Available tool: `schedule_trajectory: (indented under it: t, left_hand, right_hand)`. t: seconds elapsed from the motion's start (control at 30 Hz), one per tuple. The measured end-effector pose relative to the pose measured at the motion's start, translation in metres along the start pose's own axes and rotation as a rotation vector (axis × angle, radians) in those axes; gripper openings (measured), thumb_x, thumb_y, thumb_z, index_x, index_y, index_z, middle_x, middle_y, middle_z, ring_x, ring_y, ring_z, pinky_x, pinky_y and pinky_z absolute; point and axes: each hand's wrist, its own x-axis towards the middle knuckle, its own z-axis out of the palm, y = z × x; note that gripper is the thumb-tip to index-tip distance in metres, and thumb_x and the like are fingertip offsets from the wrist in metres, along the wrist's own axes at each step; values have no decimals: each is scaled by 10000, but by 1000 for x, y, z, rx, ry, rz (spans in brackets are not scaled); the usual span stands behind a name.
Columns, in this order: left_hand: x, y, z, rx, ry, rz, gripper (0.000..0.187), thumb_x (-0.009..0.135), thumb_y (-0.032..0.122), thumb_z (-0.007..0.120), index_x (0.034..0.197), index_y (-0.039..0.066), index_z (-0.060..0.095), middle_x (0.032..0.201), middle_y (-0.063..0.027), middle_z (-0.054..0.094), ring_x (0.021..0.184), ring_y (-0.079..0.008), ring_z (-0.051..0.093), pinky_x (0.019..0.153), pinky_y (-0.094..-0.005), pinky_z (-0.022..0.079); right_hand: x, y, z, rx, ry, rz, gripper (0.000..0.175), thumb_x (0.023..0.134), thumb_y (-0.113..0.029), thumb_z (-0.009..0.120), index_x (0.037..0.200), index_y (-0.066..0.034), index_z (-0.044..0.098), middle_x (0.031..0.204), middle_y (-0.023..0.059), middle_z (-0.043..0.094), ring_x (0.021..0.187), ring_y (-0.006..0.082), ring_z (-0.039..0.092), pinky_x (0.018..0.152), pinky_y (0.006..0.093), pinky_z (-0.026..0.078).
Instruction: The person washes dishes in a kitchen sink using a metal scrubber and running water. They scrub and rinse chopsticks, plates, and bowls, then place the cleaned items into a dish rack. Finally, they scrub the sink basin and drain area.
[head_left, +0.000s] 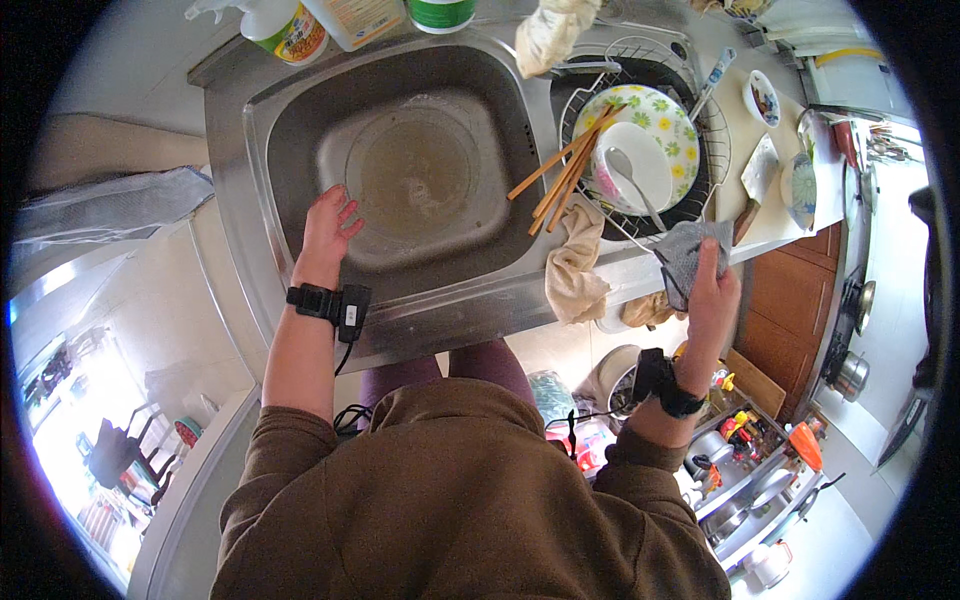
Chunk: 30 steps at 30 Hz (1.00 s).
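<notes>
My right hand (712, 292) grips a grey dishcloth (679, 259) at the counter's front edge, just below the wire dish rack (724, 161). Over the left part of the stainless steel sink (405, 270) hangs my left hand (330, 225), fingers apart and nothing in it. Cloudy water stands in the bottom of the sink. In the rack, a large flower-patterned bowl (679, 135) has a smaller white bowl (637, 154) in front of it. A metal spoon (637, 187) leans in the small bowl, and several wooden chopsticks (566, 172) lie across its left side.
A beige rag (577, 266) drapes over the counter edge between sink and rack. To the right, a cleaver (759, 176) lies near a small white bowl (763, 97). A spray bottle (285, 30) stands behind the sink. Another beige cloth (555, 34) covers the faucet area.
</notes>
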Motion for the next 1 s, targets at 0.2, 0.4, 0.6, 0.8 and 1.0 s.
schedule_trajectory:
  t: [0.2,0.4,0.6,0.8,1.0]
  left_hand:
    - [19,5,-11,-54,42,-90,435,827,302,593,1195,113,459,1156,-83,407,1144,-277,389,940,-536,321]
    - [21,11,-7,-53,-7,-208,588,836,364,578,1328,123,364,1401,-142,256,1260,-338,290,961,-559,291]
    - [20,20,0,20,-79,-258,712,863,426,523,1400,72,217,1461,-129,163,1303,-323,211,1006,-563,220]
    - [24,26,-3,-7,-156,-289,781,853,436,537,1425,84,139,1487,-138,94,1329,-338,175,1022,-575,183]
    - [33,27,-3,-1,-173,-314,765,847,483,525,1414,94,190,1486,-120,105,1299,-345,229,1003,-558,219]
  right_hand:
    - [-84,-50,41,393,-468,-112,233,881,-229,578,859,-4,637,719,11,610,650,71,500,580,264,411]
    - [-84,-92,236,-4,-693,-249,379,827,-303,589,900,68,565,836,243,624,759,389,605,639,413,467]
    - [-38,-71,361,-601,-262,-773,279,831,-193,528,1049,-27,581,934,197,630,845,358,615,707,460,483]
    - [-23,-36,420,-752,-891,-526,233,798,-163,542,985,-72,647,1012,199,605,938,328,588,789,467,458]
    - [3,-17,390,-119,-622,-464,210,826,-155,518,975,-35,604,953,163,602,879,300,579,757,398,463]
